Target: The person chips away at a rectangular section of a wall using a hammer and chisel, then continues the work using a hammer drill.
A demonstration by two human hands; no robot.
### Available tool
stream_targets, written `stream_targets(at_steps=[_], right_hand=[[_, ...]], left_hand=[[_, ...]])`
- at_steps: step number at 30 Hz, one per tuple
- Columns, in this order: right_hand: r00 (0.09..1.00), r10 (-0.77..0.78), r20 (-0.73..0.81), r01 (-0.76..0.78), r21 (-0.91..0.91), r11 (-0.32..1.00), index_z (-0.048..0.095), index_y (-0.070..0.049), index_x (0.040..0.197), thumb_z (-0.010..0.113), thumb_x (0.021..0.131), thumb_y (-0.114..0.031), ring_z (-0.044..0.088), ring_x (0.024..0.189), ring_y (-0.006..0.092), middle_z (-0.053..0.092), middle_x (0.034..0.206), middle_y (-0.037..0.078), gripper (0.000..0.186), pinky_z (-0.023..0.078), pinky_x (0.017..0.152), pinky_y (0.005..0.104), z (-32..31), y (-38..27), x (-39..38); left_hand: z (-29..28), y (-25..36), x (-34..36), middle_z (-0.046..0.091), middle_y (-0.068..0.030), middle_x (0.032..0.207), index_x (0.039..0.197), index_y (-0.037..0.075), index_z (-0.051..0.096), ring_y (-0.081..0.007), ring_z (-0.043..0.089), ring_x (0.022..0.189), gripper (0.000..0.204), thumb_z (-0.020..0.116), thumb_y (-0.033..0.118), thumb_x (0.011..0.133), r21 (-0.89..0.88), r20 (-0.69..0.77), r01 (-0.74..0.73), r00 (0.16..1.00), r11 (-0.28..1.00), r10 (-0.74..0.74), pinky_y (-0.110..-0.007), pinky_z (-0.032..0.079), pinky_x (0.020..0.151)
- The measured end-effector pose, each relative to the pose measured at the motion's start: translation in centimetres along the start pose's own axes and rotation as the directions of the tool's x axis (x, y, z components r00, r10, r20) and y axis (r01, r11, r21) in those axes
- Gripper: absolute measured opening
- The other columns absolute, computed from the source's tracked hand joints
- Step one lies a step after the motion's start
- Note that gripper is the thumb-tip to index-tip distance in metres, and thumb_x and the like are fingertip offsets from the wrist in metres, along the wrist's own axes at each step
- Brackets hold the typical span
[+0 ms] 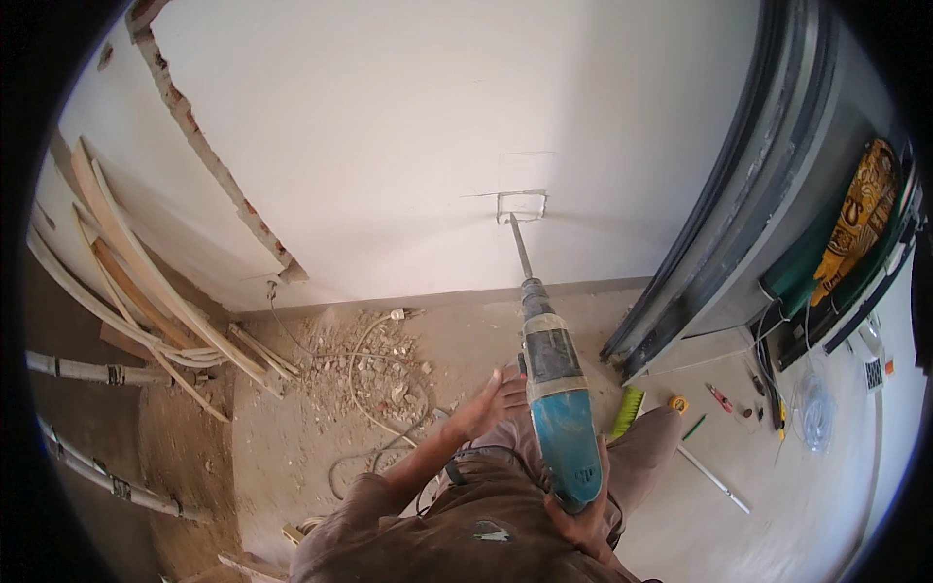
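A teal and grey rotary hammer (pixel 564 428) points away from me, its long chisel bit (pixel 521 248) reaching the white wall. The tip meets the lower edge of a small rectangular outline (pixel 522 205) cut into the plaster. My right hand (pixel 583 525) is closed round the rear handle, partly hidden by the tool's body. On the tool's left side, near its front, my left hand (pixel 491 403) has its fingers curled against it; the part it grips is mostly hidden.
Rubble (pixel 374 374) and a cable with a plug (pixel 397 315) lie at left, near leaning wood strips (pixel 126 253). A chased groove (pixel 194 121) runs down the wall. At right are a dark frame (pixel 739 185), green brush (pixel 628 410), tape measure (pixel 678 403) and metal rod (pixel 714 479).
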State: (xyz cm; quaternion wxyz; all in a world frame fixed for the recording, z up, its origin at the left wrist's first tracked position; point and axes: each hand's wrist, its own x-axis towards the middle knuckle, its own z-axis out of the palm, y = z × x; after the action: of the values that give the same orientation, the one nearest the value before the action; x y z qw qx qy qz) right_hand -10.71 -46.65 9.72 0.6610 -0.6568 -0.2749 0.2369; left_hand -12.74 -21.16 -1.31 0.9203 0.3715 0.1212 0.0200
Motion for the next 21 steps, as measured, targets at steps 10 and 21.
stream_targets(at_steps=[10, 21], right_hand=[[0.998, -0.023, -0.054, 0.025, 0.052, 0.998, 0.009, 0.004, 0.148, 0.065, 0.069, -0.003, 0.043, 0.126, 0.0271, 0.036, 0.140, 0.020, 0.097, 0.034, 0.105, 0.0382, -0.4, 0.0, 0.5], [0.999, 0.046, 0.019, -0.047, 0.026, 0.999, 0.009, 0.000, 0.149, 0.066, 0.070, 0.001, 0.047, 0.122, 0.0244, 0.039, 0.136, 0.017, 0.097, 0.041, 0.099, 0.0380, -3.6, -2.4, 1.0]], left_hand=[[11.2, 4.8, 3.7, 0.059, -0.0165, 0.117, 0.130, 0.007, 0.045, -0.0312, 0.060, 0.106, 0.065, 0.052, 0.057, 0.090, -0.434, -0.047, -0.059, 0.998, 0.899, 0.043, -0.047, 0.047, 0.095], [14.3, 6.5, 4.6, 0.057, -0.0160, 0.117, 0.130, 0.006, 0.046, -0.0308, 0.058, 0.108, 0.067, 0.055, 0.058, 0.088, -0.476, -0.026, -0.057, 0.998, 0.878, 0.051, -0.048, 0.048, 0.094]])
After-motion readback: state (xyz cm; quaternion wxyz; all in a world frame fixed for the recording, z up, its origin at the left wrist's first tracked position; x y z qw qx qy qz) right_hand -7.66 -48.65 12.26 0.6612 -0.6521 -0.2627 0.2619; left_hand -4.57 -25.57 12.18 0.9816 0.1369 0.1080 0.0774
